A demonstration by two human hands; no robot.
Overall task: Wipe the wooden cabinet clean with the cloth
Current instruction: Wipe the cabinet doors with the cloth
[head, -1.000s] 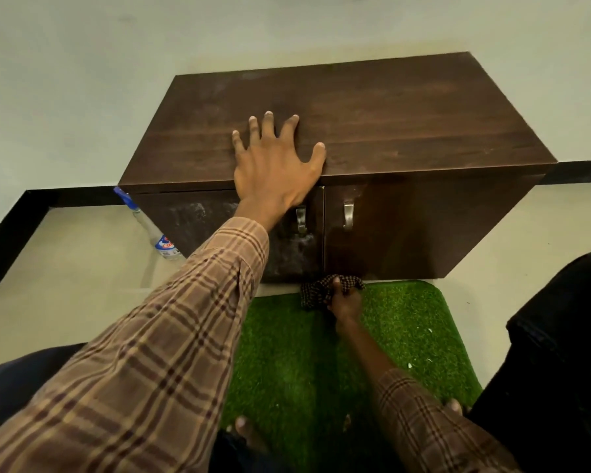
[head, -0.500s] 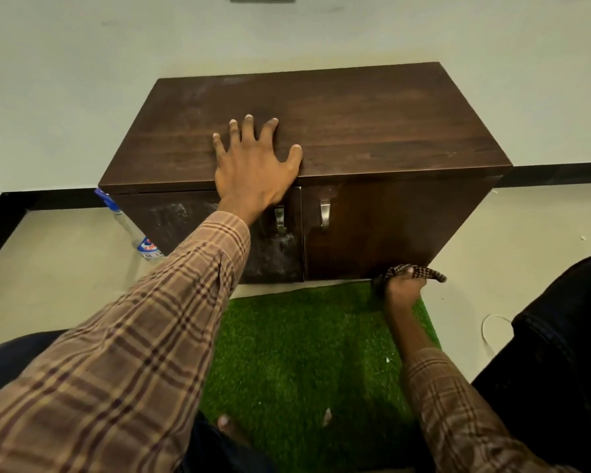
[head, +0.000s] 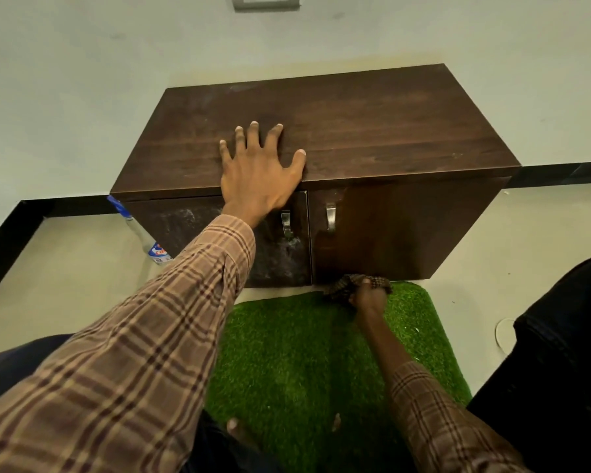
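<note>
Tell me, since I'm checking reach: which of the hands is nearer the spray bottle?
Left. The left hand lies flat on the cabinet top, up-right of the spray bottle; the right hand grips the cloth farther right.

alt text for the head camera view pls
A person's right hand presses a checked cloth against the bottom of a dark wooden cabinet, while the left hand rests flat on its top; a green mat lies below.

- A green artificial-grass mat point(head: 307, 353) lies on the pale floor point(head: 65, 268).
- A clear plastic bottle point(head: 140, 230) with a blue cap leans at the left.
- A wall switch plate point(head: 266, 1) sits high up.
- A black skirting point(head: 31, 216) lines the wall.
</note>
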